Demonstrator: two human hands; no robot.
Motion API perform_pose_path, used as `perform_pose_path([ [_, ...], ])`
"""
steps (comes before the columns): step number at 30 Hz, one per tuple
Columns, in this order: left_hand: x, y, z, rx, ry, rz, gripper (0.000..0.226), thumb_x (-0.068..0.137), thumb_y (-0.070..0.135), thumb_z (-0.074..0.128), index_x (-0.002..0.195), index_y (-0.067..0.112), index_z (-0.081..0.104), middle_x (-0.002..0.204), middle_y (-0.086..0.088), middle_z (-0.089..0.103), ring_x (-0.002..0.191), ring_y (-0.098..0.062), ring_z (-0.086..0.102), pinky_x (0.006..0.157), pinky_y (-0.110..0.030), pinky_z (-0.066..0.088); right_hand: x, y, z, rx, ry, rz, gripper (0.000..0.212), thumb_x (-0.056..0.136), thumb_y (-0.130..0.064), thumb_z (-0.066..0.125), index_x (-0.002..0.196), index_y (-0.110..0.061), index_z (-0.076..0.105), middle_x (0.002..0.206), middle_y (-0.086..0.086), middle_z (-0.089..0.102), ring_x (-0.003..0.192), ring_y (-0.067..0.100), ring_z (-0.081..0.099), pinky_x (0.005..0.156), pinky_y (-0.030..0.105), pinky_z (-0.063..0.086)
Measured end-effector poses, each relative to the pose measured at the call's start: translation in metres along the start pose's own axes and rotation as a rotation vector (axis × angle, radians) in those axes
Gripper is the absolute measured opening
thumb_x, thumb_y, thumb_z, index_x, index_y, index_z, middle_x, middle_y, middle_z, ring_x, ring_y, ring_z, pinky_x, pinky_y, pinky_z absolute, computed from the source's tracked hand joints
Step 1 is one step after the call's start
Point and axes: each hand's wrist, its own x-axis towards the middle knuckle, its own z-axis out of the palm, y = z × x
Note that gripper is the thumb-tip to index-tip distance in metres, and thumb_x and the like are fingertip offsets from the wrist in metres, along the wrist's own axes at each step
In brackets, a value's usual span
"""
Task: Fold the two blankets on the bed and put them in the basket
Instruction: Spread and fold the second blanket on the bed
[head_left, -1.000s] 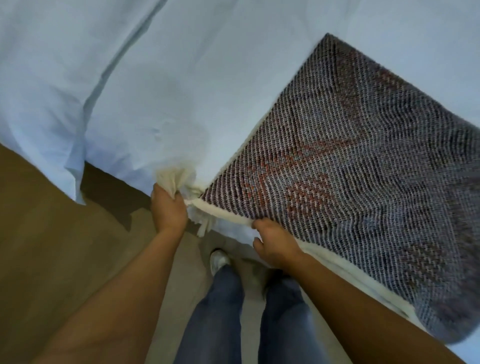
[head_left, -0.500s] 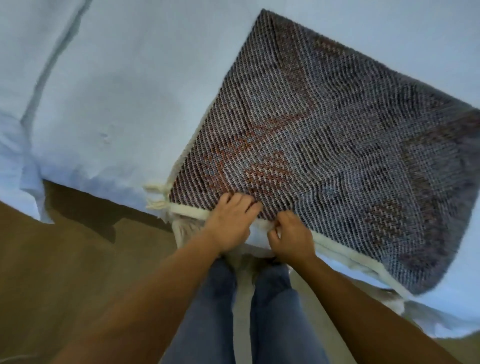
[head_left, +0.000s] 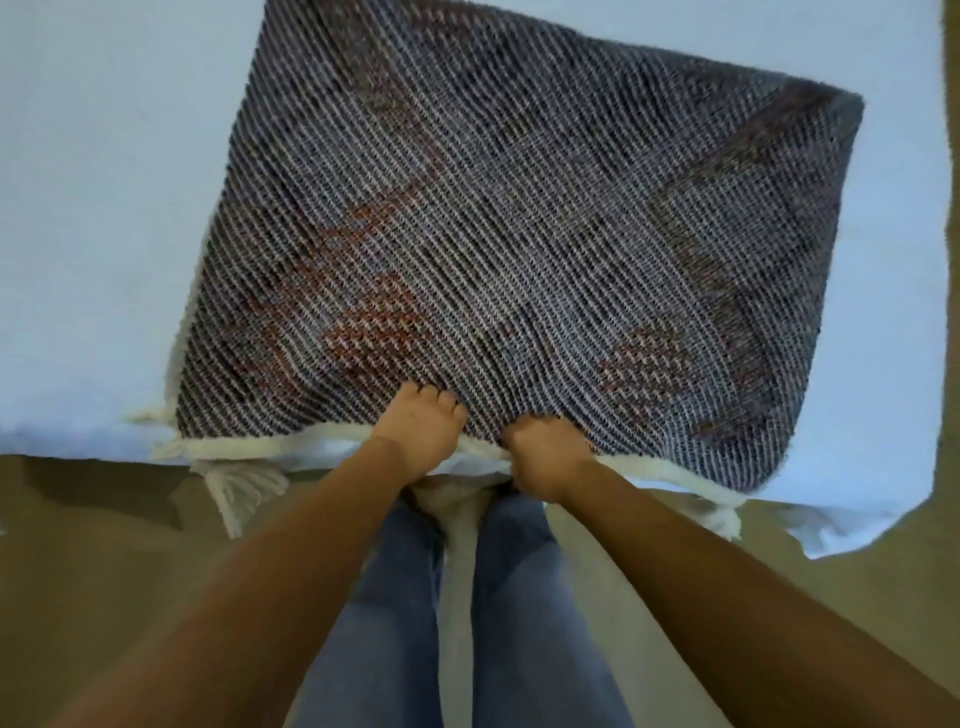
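Observation:
A dark woven blanket (head_left: 519, 218) with reddish patches and a cream fringed border lies folded into a rectangle on the bed (head_left: 104, 208), its near edge at the bed's front edge. My left hand (head_left: 421, 431) rests on that near edge with fingers curled over the weave. Close beside it, my right hand (head_left: 545, 452) is clenched on the same edge, gripping the fabric. Cream tassels (head_left: 239, 488) hang off the bed at the left corner. Only this one blanket shows, and no basket is in sight.
The bed is covered with a pale blue sheet; its corner (head_left: 883, 519) juts out at the right. Tan carpet (head_left: 78, 571) lies below the bed's edge. My legs in blue jeans (head_left: 467, 623) stand against the bed.
My left hand has left the tasselled corner and come to the middle of the near edge, next to my right hand. The view has shifted so the blanket sits more centred.

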Motion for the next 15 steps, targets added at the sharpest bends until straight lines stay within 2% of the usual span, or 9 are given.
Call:
perform_pose_path([
  [2,-0.004,0.002,0.005,0.018,-0.082,0.061,0.032,0.093,0.024,0.037,0.12,0.009,0.046,0.123,-0.012,0.052,0.11,-0.029,0.049,0.09,-0.038,0.036,-0.004,0.003,0.01,0.048,-0.075,-0.013,0.027,0.086,-0.011,0.05,0.112,-0.007,0.054,0.119,0.016,0.054,0.106,0.035,0.056,0.085,0.04,0.046],
  [4,-0.005,0.003,0.006,-0.011,-0.133,0.008,0.035,0.092,0.028,0.041,0.122,0.011,0.044,0.126,-0.011,0.049,0.113,-0.029,0.047,0.092,-0.039,0.035,-0.007,0.011,0.018,0.15,-0.092,-0.025,0.033,0.086,-0.012,0.051,0.119,-0.006,0.05,0.124,0.016,0.049,0.111,0.033,0.051,0.088,0.038,0.043],
  [7,-0.002,0.012,-0.004,-0.098,-0.128,-0.015,0.045,0.086,0.047,0.045,0.116,0.014,0.049,0.118,-0.009,0.057,0.106,-0.027,0.054,0.089,-0.037,0.037,-0.014,0.02,0.023,0.391,0.035,-0.004,0.029,0.085,-0.024,0.053,0.109,-0.008,0.053,0.114,0.014,0.052,0.102,0.031,0.053,0.08,0.034,0.042],
  [9,0.005,0.022,-0.015,-0.154,-0.048,0.04,0.048,0.083,0.056,0.044,0.108,0.015,0.053,0.108,-0.006,0.063,0.098,-0.025,0.059,0.082,-0.033,0.04,-0.022,0.029,0.022,0.656,0.285,0.154,0.021,0.084,-0.022,0.055,0.098,-0.006,0.056,0.102,0.012,0.054,0.09,0.028,0.055,0.075,0.035,0.043],
  [12,0.024,0.043,-0.037,-0.185,0.058,0.11,0.044,0.088,0.049,0.04,0.113,0.015,0.05,0.113,-0.006,0.061,0.102,-0.025,0.057,0.083,-0.034,0.042,-0.043,0.066,0.02,0.918,0.653,0.529,0.014,0.082,-0.012,0.057,0.094,-0.003,0.056,0.095,0.008,0.049,0.085,0.027,0.053,0.076,0.036,0.044],
  [15,0.053,0.077,-0.064,-0.176,0.139,0.154,0.036,0.094,0.037,0.035,0.12,0.014,0.046,0.12,-0.006,0.055,0.108,-0.024,0.052,0.088,-0.038,0.041,-0.069,0.118,0.034,1.012,0.774,0.874,0.021,0.079,-0.008,0.059,0.097,0.003,0.056,0.102,0.02,0.055,0.096,0.035,0.052,0.084,0.039,0.04],
])
